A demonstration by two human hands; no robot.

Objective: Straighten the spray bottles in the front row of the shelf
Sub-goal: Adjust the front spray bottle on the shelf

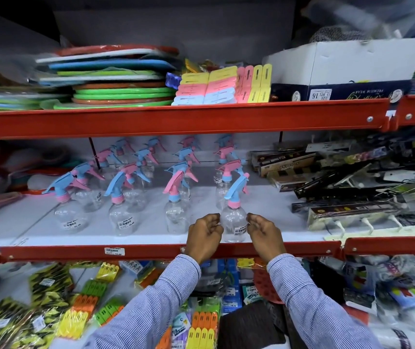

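Observation:
Several clear spray bottles with pink and blue trigger heads stand on the white middle shelf (276,230). The front row runs from a far-left bottle (69,217) past a second bottle (122,220) and a third bottle (176,217) to the rightmost bottle (234,226), which has a blue trigger and pink collar. My left hand (205,236) and my right hand (264,235) cup the rightmost bottle's body from either side, fingertips touching its clear sides. The bottle stands upright near the shelf's front edge. More bottles stand in rows behind.
Dark boxed items and hook racks (352,212) crowd the shelf's right side. A red shelf beam (176,119) runs overhead, with stacked coloured trays (115,79) and a white carton (339,69) above it. Packets of clothes pegs (80,308) fill the shelf below.

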